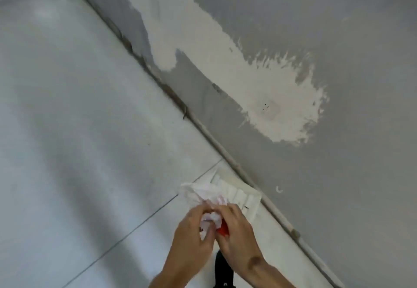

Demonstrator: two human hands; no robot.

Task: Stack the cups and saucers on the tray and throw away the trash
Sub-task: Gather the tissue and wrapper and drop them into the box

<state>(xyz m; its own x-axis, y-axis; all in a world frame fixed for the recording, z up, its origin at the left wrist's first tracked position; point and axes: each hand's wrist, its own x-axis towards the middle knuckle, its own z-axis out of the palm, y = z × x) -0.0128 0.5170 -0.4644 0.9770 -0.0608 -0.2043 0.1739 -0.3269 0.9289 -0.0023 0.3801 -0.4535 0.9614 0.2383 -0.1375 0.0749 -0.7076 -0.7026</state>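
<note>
My left hand (191, 235) and my right hand (237, 231) are pressed together low in the head view, both closed around a wad of crumpled white tissue trash (211, 217). A red scrap (223, 229) pokes out between the hands. More white tissue (198, 191) spreads above the fingers. No cups, saucers or tray are in view.
Pale grey floor tiles (79, 129) fill the left side. A grey wall with a cream plaster patch (277, 98) fills the right, meeting the floor along a diagonal skirting line (203, 127). A white ribbed object (239, 195) lies by the wall. Something black (222, 269) shows below my hands.
</note>
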